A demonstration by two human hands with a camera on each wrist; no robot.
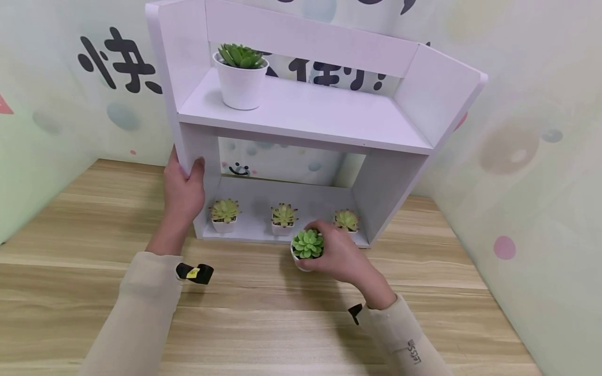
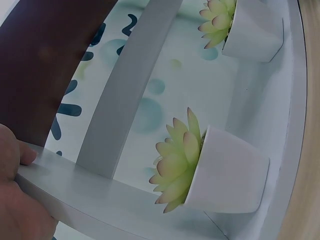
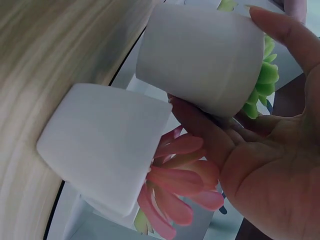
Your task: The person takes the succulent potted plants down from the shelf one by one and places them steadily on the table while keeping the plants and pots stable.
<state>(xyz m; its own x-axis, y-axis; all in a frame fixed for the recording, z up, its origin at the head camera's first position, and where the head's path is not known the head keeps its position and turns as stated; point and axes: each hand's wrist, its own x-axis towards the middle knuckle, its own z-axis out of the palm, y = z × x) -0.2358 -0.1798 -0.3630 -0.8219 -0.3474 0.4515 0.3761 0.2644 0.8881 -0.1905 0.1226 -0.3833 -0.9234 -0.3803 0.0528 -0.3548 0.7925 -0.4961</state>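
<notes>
My left hand (image 1: 184, 192) grips the edge of the left side panel of a white two-tier shelf (image 1: 320, 115), thumb on the inner face. My right hand (image 1: 340, 255) holds a potted green succulent (image 1: 308, 244) just in front of the shelf's lower board. Thumb and fingers span its round white pot (image 3: 200, 57) in the right wrist view. Right beside that hand, a pink succulent (image 3: 177, 175) in a white pot (image 3: 107, 142) stands on the table; my hand hides it in the head view.
On the lower board sit three pale yellow-green succulents, at left (image 1: 224, 211), middle (image 1: 284, 215) and right (image 1: 346, 220). A larger potted plant (image 1: 241, 78) occupies the upper tier's left end. The shelf stands on a wooden table (image 1: 263, 324) against printed walls (image 1: 527, 183).
</notes>
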